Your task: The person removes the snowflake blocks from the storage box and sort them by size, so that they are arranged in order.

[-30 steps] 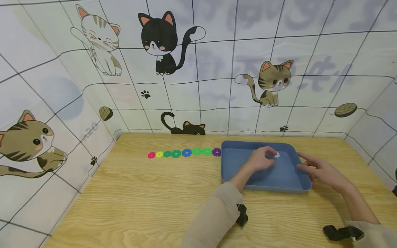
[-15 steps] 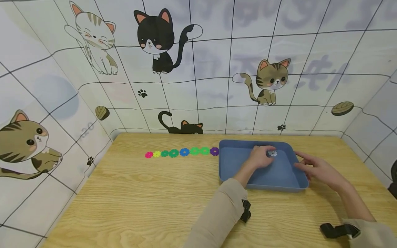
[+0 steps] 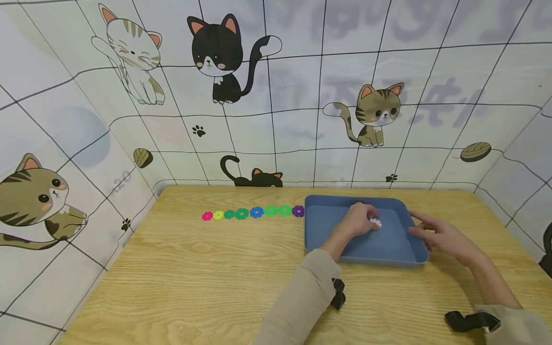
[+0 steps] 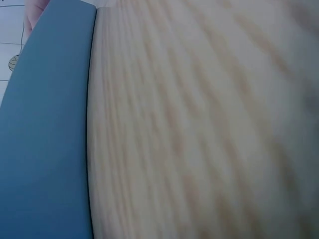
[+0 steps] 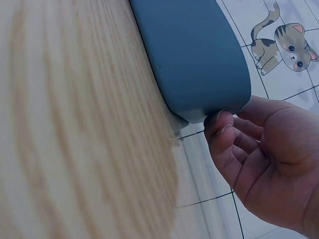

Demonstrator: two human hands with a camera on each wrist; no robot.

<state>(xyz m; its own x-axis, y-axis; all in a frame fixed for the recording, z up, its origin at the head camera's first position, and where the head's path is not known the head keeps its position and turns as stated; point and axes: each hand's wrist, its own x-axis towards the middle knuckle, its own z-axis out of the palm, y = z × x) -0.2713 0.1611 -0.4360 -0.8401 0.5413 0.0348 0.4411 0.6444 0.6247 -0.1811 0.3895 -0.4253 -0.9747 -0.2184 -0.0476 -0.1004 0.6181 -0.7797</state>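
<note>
A blue rectangular tray (image 3: 392, 239) sits on the wooden table, toward the right in the head view. My left hand (image 3: 359, 219) reaches inside it and pinches a small white notched flower disc (image 3: 376, 223) between thumb and fingers, low over the tray's floor. At the tray's right end, my right hand (image 3: 446, 239) holds the wall, its fingertips against the outside. The right wrist view shows those curled fingers (image 5: 222, 129) at the tray's corner. The left wrist camera catches mainly the tray's outer side (image 4: 47, 129) and wood grain.
Left of the tray runs a row of flower discs along the back of the table: pink (image 3: 207, 216), yellow (image 3: 218, 215), greens (image 3: 242, 213), blue (image 3: 256, 212), light greens (image 3: 284, 210) and purple (image 3: 298, 211) beside the tray. A cat-printed tiled backdrop (image 3: 297, 129) stands behind.
My left fingers have closed on the white disc and drawn it slightly left and nearer to me inside the tray. The right hand keeps its place at the tray's end.
</note>
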